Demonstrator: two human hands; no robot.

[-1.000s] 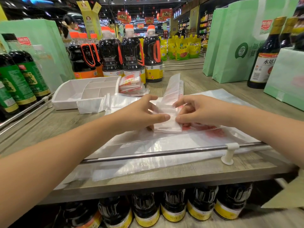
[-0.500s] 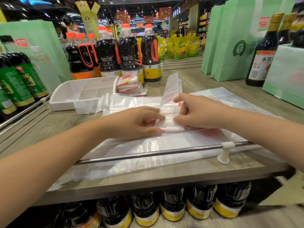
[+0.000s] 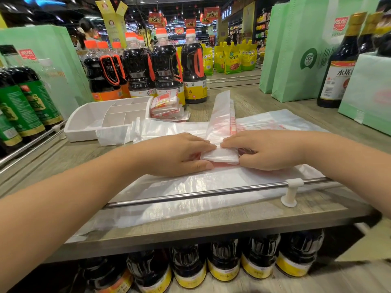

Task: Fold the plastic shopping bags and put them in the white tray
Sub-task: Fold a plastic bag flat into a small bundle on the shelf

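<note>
Nearest, under the shelf edge, stands a row of dark bottles (image 3: 222, 265). Along the edge runs a rail (image 3: 190, 195) with a white clip (image 3: 291, 193), and flat bags (image 3: 179, 189) lie spread beneath it.

On top of these lies the bag (image 3: 222, 155) in hand, already narrowed to a strip. Its near end is doubled over into a small packet. The left hand (image 3: 175, 154) and right hand (image 3: 266, 149) press that packet flat from either side, with straight fingers that meet on top and thumbs along its near edge. Neither hand curls round it. Whether the thumbs nip the edge I cannot tell. The unfolded tail (image 3: 221, 113) of the strip runs away from the person.

The step looks like creasing one fold partway along the strip. The next move probably calls for lifting the packet and turning it over onto the tail, holding the crease so the slick plastic does not spring open, and repeating to the end.

To the left and farther back, the tray (image 3: 84, 121) sits well apart from the hands, its compartments showing no bags. A loose bag (image 3: 114, 136) lies against its near wall, and a stack (image 3: 167, 106) of folded bags lies just beside its right end. The loose bag may snag on the way to the tray. Behind stand jugs (image 3: 167, 66) of dark sauce, and green totes (image 3: 296, 60) to the right.
</note>
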